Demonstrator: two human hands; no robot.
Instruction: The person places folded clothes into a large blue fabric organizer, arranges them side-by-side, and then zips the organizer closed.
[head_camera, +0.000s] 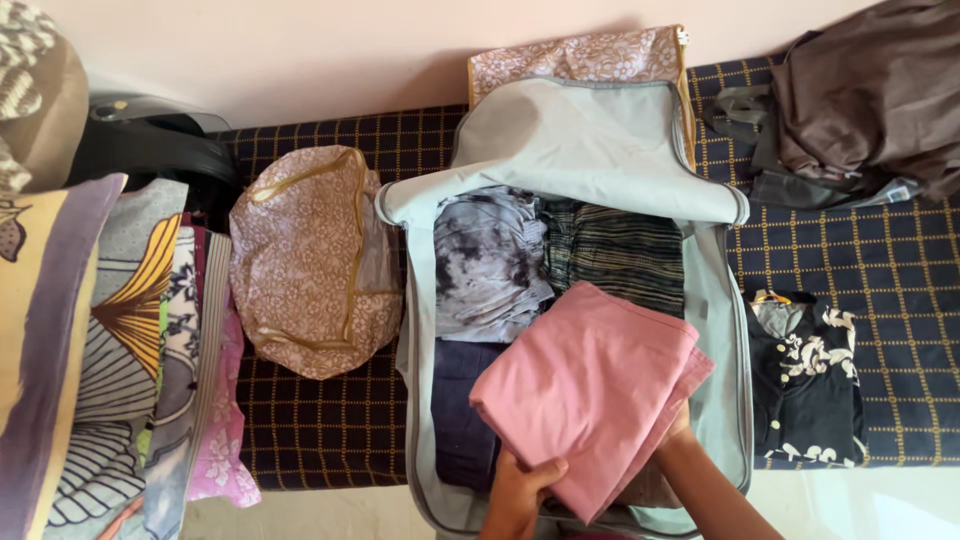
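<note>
Low in the frame's centre, the left hand (522, 487) and right hand (678, 432) gripped the folded pink cloth (590, 385) above them, over the open grey storage bag (722, 400).

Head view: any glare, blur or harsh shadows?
Head view: even daylight, sharp focus on the pink folded cloth; floor strip at bottom right washed out by glare; soft shadow under the grey bag lid; left pillows stretched by edge distortion.
</note>
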